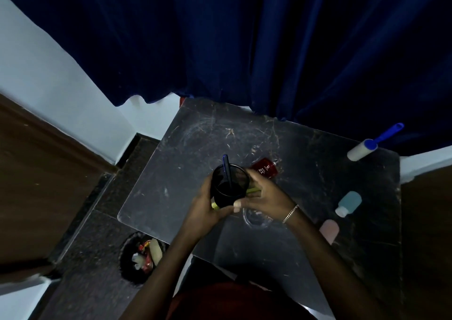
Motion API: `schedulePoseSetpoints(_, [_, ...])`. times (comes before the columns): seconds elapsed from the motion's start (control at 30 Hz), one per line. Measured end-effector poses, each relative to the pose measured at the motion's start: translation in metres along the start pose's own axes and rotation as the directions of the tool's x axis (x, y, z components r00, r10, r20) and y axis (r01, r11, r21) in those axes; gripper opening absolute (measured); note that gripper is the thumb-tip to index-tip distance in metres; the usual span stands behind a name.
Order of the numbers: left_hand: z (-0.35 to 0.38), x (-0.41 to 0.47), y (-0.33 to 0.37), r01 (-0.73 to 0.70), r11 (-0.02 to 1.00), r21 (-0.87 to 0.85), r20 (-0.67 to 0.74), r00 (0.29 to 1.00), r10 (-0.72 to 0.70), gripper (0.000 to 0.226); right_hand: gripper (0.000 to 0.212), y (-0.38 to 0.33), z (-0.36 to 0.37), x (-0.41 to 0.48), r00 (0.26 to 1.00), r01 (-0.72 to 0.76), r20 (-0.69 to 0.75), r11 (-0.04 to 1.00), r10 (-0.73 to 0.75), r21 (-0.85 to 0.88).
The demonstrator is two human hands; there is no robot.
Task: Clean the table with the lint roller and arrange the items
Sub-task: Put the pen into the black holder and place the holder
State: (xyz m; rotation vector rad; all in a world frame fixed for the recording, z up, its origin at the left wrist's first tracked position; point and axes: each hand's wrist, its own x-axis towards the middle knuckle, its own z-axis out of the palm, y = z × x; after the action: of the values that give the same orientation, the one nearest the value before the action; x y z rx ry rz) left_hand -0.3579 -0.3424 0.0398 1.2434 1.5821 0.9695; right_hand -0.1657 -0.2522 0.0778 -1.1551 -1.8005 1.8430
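The white lint roller with a blue plastic handle (pixel 371 143) is lying at the far right corner of the dark, scratched marble-patterned worktop (pixel 195 143), its handle sticking out past the far edge toward the dark blue curtain (pixel 269 38); no hand is touching it.

Near the middle of the worktop, the left hand (pixel 208 209) is wrapping around the side of a black mesh cylindrical pen holder (pixel 228 185), gripping it, with a blue pen (pixel 227 170) standing inside. The right hand (pixel 264 195), wearing a chain bracelet at the wrist, is curling against the holder's right side; a thin yellow-green object (pixel 253 190) is peeking out between its fingers and the holder, and another yellow-green bit is showing under the left hand, but what these are is hard to make out. Just behind the right hand a red labelled bottle (pixel 265 169) is lying, partly hidden. A clear glass item (pixel 256 218) under the right wrist is only faintly showing.

Along the right edge, a small teal bottle with a white cap (pixel 348 203) is lying, and nearer the person a pink bottle (pixel 329 230), partly covered by the right forearm.

On the dark floor left of the worktop, a black round bin (pixel 141 258) is holding wrappers and scraps.
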Motion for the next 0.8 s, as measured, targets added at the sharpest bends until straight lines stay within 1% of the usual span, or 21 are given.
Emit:
schedulePoseSetpoints(0.1, [-0.022,0.017,-0.005,0.005,1.000,-0.012,0.060,0.998,-0.004,0.093,0.087,-0.003,0.009,0.024,0.999,-0.025,-0.022,0.999,0.024,-0.032])
schedulePoseSetpoints(0.23, [-0.057,0.044,-0.016,0.010,1.000,-0.008,0.142,0.990,-0.009,0.093,0.087,-0.006,0.024,0.056,0.995,-0.068,-0.074,0.997,0.066,-0.029])
schedulePoseSetpoints(0.37, [-0.093,0.078,-0.029,0.002,1.000,-0.004,0.171,0.985,-0.001,0.092,0.088,-0.009,0.038,0.096,0.989,-0.098,-0.115,0.995,0.094,-0.033])
schedulePoseSetpoints(0.43, [-0.110,0.096,-0.036,0.002,1.000,0.010,0.184,0.983,-0.004,0.088,0.087,-0.008,0.045,0.121,0.985,-0.101,-0.144,0.994,0.095,-0.035])
schedulePoseSetpoints(0.57, [-0.138,0.141,-0.053,0.010,0.999,0.030,0.201,0.980,-0.016,0.087,0.084,-0.006,0.052,0.175,0.984,-0.101,-0.155,0.994,0.092,-0.050])
schedulePoseSetpoints(0.67, [-0.155,0.177,-0.066,0.012,0.997,0.077,0.235,0.971,-0.030,0.091,0.087,-0.005,0.056,0.217,0.982,-0.099,-0.170,0.993,0.087,-0.062])
schedulePoseSetpoints(0.8, [-0.173,0.223,-0.088,0.004,0.982,0.188,0.270,0.961,-0.056,0.092,0.094,-0.002,0.062,0.268,0.977,-0.081,-0.202,0.995,0.069,-0.053])
